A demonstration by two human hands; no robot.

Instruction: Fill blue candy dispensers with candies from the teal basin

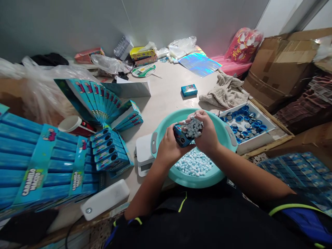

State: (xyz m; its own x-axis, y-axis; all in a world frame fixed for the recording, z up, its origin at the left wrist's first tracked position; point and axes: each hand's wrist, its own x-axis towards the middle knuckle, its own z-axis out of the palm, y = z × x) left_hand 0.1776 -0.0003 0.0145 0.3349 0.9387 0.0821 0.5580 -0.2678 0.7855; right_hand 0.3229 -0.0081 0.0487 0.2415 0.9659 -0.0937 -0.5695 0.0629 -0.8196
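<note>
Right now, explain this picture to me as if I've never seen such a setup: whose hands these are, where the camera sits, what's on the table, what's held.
There is one picture, taken by a camera worn on a person's head, looking forward and down at their own two bare hands. No machine is involved.

The left hand holds a small blue box, open end towards the other hand. The right hand cups a heap of small white-blue candies at the box's opening. Both hands are over a teal basin with more of the same candies in it.

On the table there are also stacks of open blue boxes, a white tray of blue caps, a beige cloth and one shut blue box.
</note>
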